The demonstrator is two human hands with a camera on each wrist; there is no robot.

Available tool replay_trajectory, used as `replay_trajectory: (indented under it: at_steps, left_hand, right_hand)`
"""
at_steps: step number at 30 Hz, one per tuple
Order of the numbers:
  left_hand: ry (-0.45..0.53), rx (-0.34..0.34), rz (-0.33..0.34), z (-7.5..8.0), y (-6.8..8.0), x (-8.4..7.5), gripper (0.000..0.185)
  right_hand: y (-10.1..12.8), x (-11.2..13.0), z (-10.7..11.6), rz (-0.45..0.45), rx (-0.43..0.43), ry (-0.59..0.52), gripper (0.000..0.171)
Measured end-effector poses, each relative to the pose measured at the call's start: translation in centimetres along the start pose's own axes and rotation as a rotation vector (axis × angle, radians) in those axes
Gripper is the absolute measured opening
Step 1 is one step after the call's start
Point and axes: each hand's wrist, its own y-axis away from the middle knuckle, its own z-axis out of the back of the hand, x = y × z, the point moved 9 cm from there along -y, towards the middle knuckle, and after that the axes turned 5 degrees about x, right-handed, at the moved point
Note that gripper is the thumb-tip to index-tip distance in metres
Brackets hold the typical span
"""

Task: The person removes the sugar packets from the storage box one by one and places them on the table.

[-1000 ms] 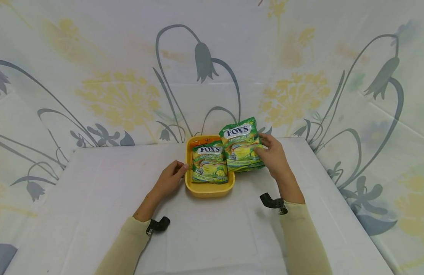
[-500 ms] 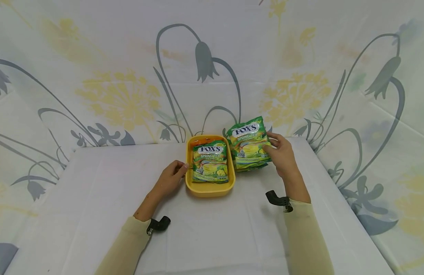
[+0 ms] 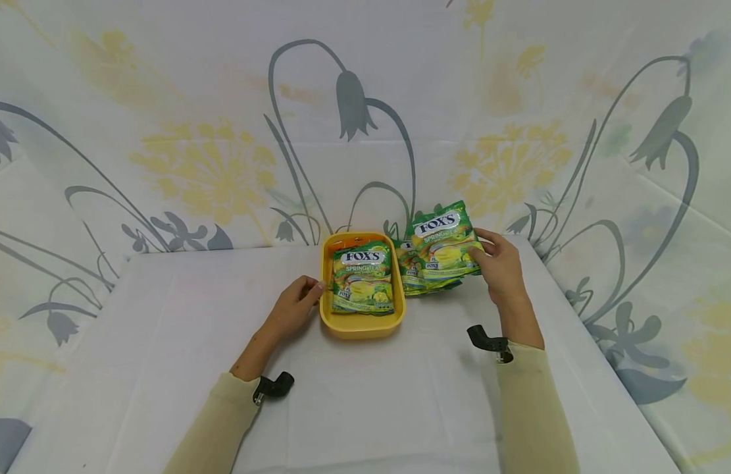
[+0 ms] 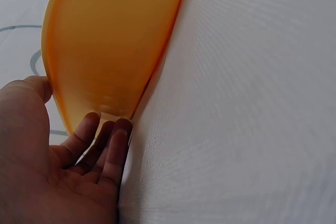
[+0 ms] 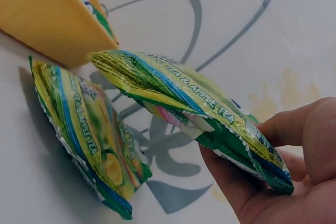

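A green Fox's Spring Tea candy bag (image 3: 443,241) is held up at its right edge by my right hand (image 3: 501,263), thumb in front and fingers behind. In the right wrist view this bag (image 5: 189,98) is tilted above a second, similar bag (image 5: 94,135). That second bag (image 3: 412,280) leans beside the yellow plastic tub (image 3: 360,329), partly hidden by the held one. Inside the tub lies another green candy bag (image 3: 362,280). My left hand (image 3: 291,304) holds the tub's left side, thumb at the rim and bent fingers against the outer wall (image 4: 115,51).
A white cloth covers the table (image 3: 365,408). Right behind its far edge hangs a flower-printed cloth (image 3: 223,131). The tub stands near that far edge. A black wrist camera (image 3: 275,386) is strapped at the left cuff, another camera (image 3: 488,342) at the right.
My right hand has moved right with the candy bag, away from the tub. The second bag beside the tub has come into view. My left hand and the tub have stayed put.
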Motion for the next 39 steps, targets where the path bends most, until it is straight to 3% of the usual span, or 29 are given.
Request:
replay_trajectory:
  at_steps: [8,22,28,39]
  left_hand:
    - [-0.010,-0.003,-0.016,0.0,-0.1,0.1,0.048]
    - [-0.013,-0.006,-0.014,0.0,0.0,-0.1,0.047]
    - [-0.011,-0.009,-0.003,-0.1,0.1,0.0,0.046]
    - [-0.015,-0.005,-0.005,0.1,0.1,-0.2,0.046]
  right_hand:
    - [-0.1,-1.0,2.1,-0.021,-0.101,-0.049,0.050]
    - [-0.4,-4.0,5.4,-0.083,-0.271,-0.257,0.046]
    - [-0.4,-5.1,6.7,-0.119,-0.305,-0.358,0.045]
    - [-0.1,-6.9,8.2,-0.170,-0.371,-0.399,0.043]
